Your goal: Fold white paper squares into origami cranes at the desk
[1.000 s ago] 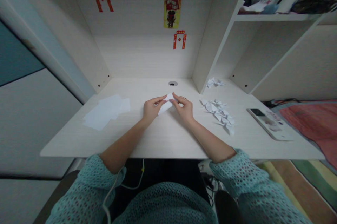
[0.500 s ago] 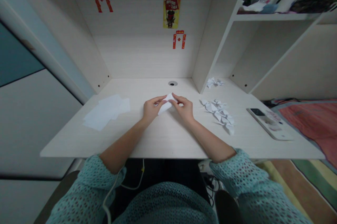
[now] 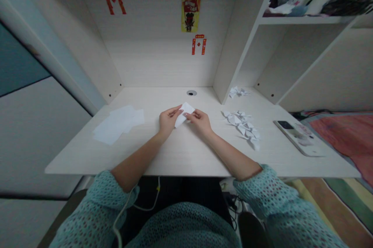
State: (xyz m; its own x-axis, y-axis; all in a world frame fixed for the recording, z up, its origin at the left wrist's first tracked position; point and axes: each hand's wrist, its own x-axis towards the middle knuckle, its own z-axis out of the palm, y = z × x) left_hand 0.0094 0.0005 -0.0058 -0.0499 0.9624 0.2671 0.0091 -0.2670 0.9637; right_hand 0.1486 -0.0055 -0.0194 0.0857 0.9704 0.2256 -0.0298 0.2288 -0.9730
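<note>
A small folded piece of white paper (image 3: 187, 107) is held between my two hands, just above the middle of the desk. My left hand (image 3: 168, 121) pinches its left side, thumb on top and fingers beneath. At the paper's right side, my right hand (image 3: 201, 119) grips it with the thumb lying across the face. Flat white sheets (image 3: 118, 123) lie overlapping to the left. On the right rests a row of folded white paper pieces (image 3: 243, 125), their points sticking out at various angles.
Farther back on the right sits a smaller group of folded papers (image 3: 238, 92), beside the upright divider (image 3: 233, 65). A phone (image 3: 298, 138) lies near the desk's right end. A cable hole (image 3: 191, 93) is set in the desk (image 3: 186, 158) by the back panel.
My right hand has shifted slightly lower and its fingers have drawn back from the paper's top corner. More of the paper's upper face now shows. My left hand stays nearly in place.
</note>
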